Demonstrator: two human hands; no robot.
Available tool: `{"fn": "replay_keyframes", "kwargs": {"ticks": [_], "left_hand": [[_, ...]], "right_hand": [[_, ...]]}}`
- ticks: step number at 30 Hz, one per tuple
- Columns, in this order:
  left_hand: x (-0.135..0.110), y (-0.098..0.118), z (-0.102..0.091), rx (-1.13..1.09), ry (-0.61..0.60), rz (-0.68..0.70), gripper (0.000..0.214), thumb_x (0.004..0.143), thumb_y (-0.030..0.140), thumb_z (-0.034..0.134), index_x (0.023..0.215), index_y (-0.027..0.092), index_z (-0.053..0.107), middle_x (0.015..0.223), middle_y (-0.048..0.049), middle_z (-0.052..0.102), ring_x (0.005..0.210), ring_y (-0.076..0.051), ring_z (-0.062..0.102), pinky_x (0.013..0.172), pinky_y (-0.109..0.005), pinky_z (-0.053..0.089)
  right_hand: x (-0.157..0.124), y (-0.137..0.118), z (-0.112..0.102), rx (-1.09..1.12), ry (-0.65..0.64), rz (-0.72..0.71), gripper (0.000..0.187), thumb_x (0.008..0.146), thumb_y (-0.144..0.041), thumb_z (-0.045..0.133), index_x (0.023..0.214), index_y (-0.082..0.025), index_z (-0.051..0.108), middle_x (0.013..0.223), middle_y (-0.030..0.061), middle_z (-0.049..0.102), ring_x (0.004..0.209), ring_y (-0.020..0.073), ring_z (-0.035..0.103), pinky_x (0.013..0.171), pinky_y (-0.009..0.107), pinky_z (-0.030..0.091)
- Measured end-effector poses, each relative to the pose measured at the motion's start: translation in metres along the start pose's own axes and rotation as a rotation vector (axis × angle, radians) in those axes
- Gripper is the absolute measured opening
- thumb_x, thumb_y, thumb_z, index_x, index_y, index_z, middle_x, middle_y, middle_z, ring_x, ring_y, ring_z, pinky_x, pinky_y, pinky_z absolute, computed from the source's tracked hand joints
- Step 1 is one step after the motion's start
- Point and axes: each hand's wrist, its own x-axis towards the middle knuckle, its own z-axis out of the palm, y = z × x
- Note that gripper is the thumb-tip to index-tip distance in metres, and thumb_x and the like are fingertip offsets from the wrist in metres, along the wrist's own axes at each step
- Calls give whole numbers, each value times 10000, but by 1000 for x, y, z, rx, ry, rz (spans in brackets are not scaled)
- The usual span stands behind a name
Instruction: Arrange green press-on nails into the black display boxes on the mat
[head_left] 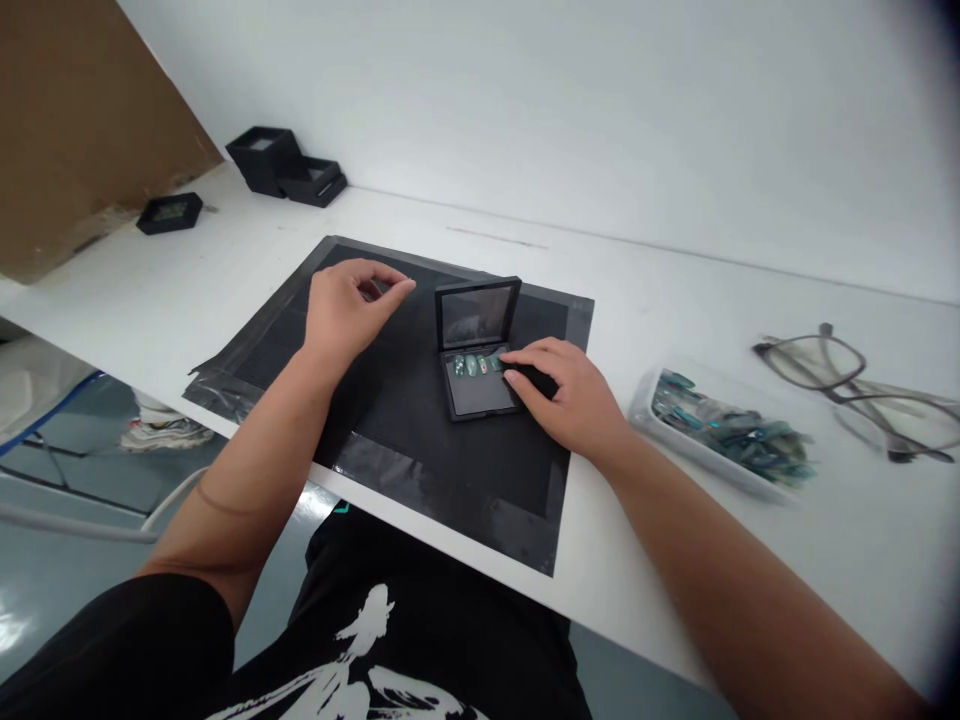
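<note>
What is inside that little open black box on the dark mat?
The open black box holds a row of greenish nail tips on a grey pad. The right hand covers the row's right end.

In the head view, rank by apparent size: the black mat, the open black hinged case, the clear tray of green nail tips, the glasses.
1. Black rectangular mat, clearly largest.
2. Clear plastic tray of green nail tips and thin-framed glasses: similar spans, not ranked.
3. Open black hinged case, smallest, under the right hand.

White table: black mat, clear tray, glasses, black boxes, cardboard.
</note>
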Motion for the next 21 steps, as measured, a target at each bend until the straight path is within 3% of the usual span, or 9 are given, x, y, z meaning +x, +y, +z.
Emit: {"fn": "replay_keyframes", "kwargs": {"ticks": [5,10,21], "left_hand": [[-2,5,9,-99,-2,19,264,952,460,532,881,213,594,798,-18,625,661,-114,518,645,-279,436],[-8,10,16,-140,-41,53,243,1009,430,396,913,233,498,803,-23,569,677,-130,501,683,-298,441],[-11,14,22,-343,13,215,267,1005,435,449,847,222,479,732,6,468,619,-106,434,581,-261,376]], "right_hand": [[0,0,-1,0,-5,-1,228,955,-336,568,1094,-242,723,1034,86,700,994,260,650,920,485,503],[0,0,-1,-2,1,-14,233,955,-330,574,1101,-228,723,1028,87,700,987,254,647,918,470,501],[0,-1,-1,11,11,-5,238,952,-325,581,1101,-210,728,1032,88,705,988,254,647,916,460,506]]}}
